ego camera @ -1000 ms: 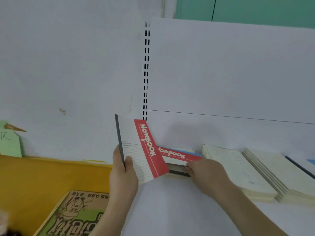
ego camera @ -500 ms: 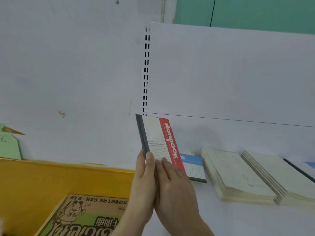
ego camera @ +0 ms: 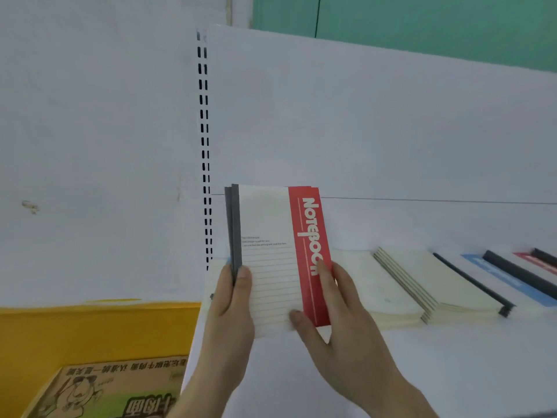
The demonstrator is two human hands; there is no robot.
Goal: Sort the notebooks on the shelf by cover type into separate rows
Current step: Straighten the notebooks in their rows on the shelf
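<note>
I hold a small stack of red-banded notebooks upright above the white shelf; each has a grey spine, a lined white cover and the word "Notebook" on the red band. My left hand grips the spine edge with its thumb on the front cover. My right hand holds the red-band edge, thumb on the cover and fingers along the side. On the shelf to the right lie stacks of cream notebooks, then a blue-banded notebook and another red-banded notebook, both with dark spines.
A yellow shelf sits lower left, with a brown-covered book printed with a cartoon figure on it. A slotted upright divides the white back panels. A green wall shows above.
My right hand brought a second red-banded notebook from the shelf to the one in my left hand. Both hands now hold the stack upright, facing me and further right.
</note>
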